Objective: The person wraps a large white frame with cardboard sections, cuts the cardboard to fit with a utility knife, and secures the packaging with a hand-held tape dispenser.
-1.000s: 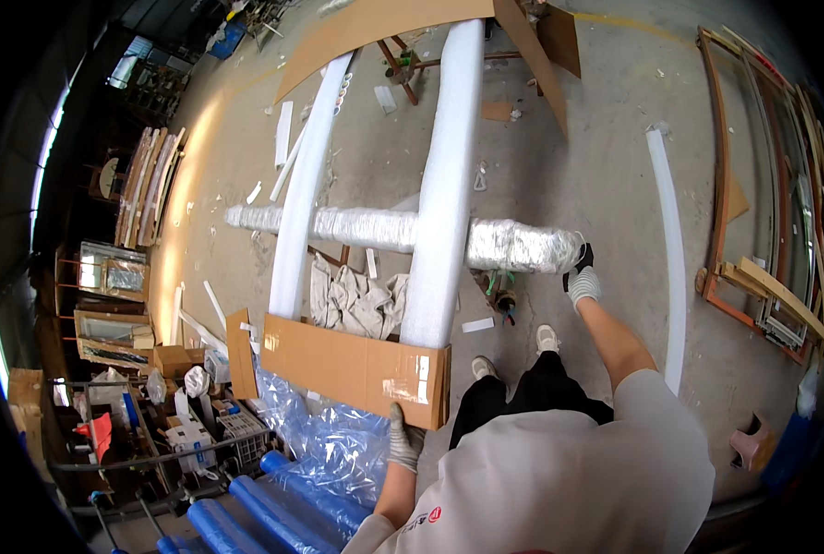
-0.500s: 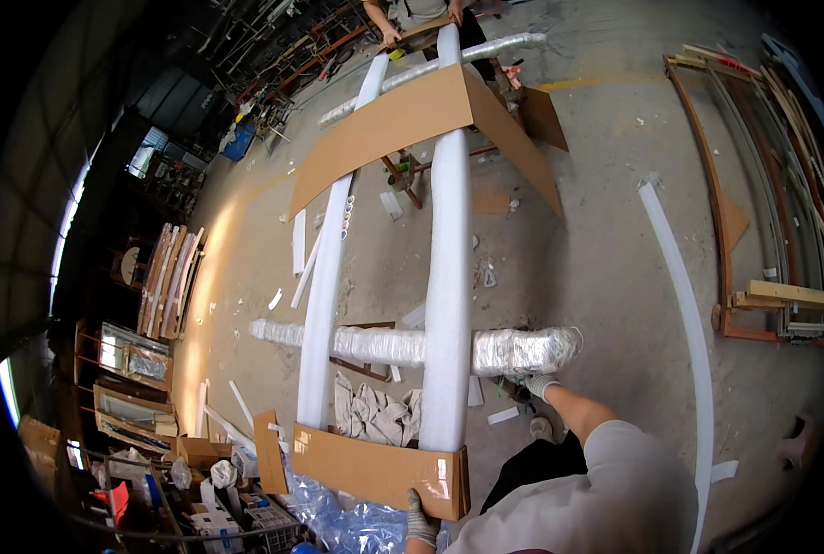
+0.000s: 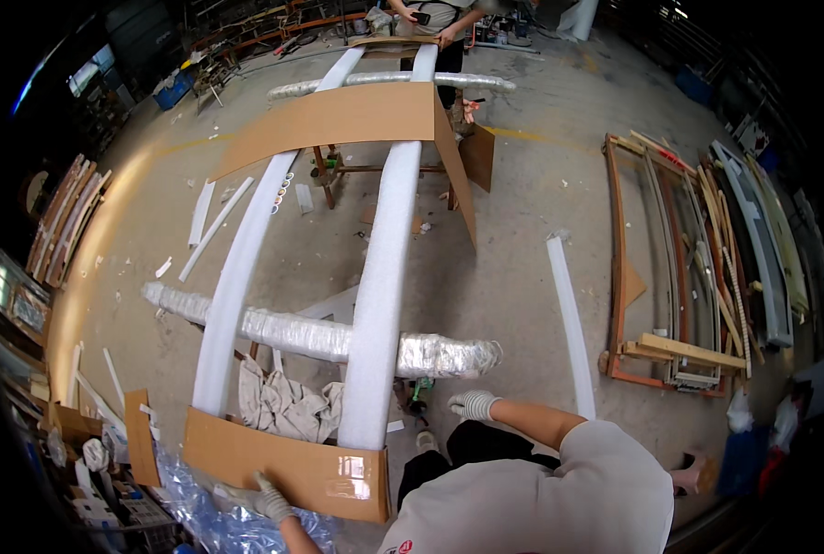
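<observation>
A long frame lies before me, its two rails (image 3: 379, 277) sleeved in white foam. A brown cardboard cap (image 3: 273, 452) covers the near end. Against the cap's near face rests my left hand (image 3: 262, 499), in a pale striped glove, fingers spread. My right hand (image 3: 475, 404), gloved alike, hovers just below the right end of a padded crossbar (image 3: 319, 336) wrapped in shiny clear film. Its fingers are loosely stretched and nothing shows in them. The rails lie across this bar. Farther off, a folded cardboard sheet (image 3: 338, 118) drapes over both rails.
Beyond the far wrapped bar (image 3: 384, 78), a co-worker (image 3: 439, 18) stands with a small black object in one hand. Beige cloth (image 3: 287, 402) lies between the rails. Blue plastic film (image 3: 199, 508) sits at lower left. Wooden frames (image 3: 619, 268) and a white strip (image 3: 569, 323) lie at right.
My right hand has come away from the wrapped crossbar's end. Along the cardboard cap, my left hand has slid left from near its right corner. My view has shifted right. The co-worker's hands have moved.
</observation>
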Action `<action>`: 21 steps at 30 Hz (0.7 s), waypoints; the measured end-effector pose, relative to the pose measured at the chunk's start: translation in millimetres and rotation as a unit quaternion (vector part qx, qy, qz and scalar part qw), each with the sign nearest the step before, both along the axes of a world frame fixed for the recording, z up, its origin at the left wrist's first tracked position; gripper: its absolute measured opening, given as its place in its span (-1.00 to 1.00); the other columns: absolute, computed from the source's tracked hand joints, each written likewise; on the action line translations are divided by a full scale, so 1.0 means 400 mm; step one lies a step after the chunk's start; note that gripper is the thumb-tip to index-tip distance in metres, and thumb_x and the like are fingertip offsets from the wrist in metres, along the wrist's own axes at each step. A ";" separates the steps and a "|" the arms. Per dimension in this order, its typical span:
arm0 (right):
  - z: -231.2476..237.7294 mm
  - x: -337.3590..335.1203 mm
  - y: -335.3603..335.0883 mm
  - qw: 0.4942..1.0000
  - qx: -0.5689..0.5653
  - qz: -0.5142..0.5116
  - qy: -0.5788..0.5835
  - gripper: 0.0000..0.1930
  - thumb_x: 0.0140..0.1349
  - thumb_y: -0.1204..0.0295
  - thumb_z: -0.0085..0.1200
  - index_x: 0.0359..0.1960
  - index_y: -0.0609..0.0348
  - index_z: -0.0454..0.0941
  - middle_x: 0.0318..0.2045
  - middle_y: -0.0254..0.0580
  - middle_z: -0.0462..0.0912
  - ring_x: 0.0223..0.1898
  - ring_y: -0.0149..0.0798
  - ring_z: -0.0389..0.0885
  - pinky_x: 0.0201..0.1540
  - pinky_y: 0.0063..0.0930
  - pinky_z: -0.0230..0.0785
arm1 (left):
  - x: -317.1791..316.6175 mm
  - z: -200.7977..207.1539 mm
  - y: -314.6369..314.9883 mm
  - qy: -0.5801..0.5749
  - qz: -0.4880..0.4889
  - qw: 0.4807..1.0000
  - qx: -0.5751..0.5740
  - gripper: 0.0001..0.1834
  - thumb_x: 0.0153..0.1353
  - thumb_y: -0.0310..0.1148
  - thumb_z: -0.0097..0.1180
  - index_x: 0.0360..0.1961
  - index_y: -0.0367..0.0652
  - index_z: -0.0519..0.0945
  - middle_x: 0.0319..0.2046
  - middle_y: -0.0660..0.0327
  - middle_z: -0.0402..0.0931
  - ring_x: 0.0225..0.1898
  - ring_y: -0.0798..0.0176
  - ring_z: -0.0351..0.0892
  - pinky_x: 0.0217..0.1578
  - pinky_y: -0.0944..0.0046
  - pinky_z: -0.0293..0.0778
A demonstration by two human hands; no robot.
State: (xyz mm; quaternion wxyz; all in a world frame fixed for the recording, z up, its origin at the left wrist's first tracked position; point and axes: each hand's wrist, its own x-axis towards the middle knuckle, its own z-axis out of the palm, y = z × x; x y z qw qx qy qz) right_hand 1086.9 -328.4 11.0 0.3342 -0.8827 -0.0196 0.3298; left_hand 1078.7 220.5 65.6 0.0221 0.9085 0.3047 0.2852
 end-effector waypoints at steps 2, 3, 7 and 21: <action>-0.086 -0.086 -0.146 0.998 -0.064 -0.006 -0.007 -0.66 0.20 0.18 -0.14 -0.12 0.03 0.57 -0.21 0.00 0.62 -0.12 0.06 0.55 -0.02 -0.17 0.36 | 0.129 0.184 -0.194 -0.035 -0.051 0.992 -0.114 -0.12 0.11 -0.07 0.16 0.30 -0.31 0.03 0.27 -0.15 0.04 0.26 -0.13 0.11 0.27 0.08 0.04; -0.129 -0.118 -0.200 0.995 -0.092 -0.016 -0.028 -0.66 0.22 0.19 -0.14 -0.10 0.02 0.56 -0.25 0.02 0.63 -0.15 0.08 0.57 -0.04 -0.17 0.38 | 0.169 0.223 -0.218 -0.073 -0.108 0.976 -0.177 -0.19 0.14 -0.12 0.14 0.28 -0.31 0.07 0.26 -0.14 0.07 0.24 -0.12 0.14 0.27 0.09 0.04; -0.193 -0.111 -0.405 0.993 -0.097 -0.036 0.060 -0.66 0.23 0.18 -0.12 -0.14 0.09 0.58 -0.29 -0.04 0.65 -0.20 -0.06 0.62 -0.08 -0.26 0.40 | 0.307 0.230 -0.496 -0.153 -0.268 0.891 -0.334 -0.36 0.13 -0.27 0.13 0.18 -0.35 0.26 0.04 -0.06 0.34 0.11 0.03 0.31 0.16 0.13 0.21; -0.255 0.032 -1.052 0.957 -0.003 -0.287 0.047 -0.55 0.20 0.12 -0.10 -0.07 0.24 0.50 -0.21 0.07 0.62 -0.14 0.01 0.58 -0.03 -0.25 0.37 | 0.653 0.152 -1.509 0.026 -0.431 0.733 -0.525 -0.52 0.15 -0.41 0.14 0.11 -0.24 0.36 -0.12 0.13 0.48 -0.06 0.25 0.46 0.01 0.26 0.40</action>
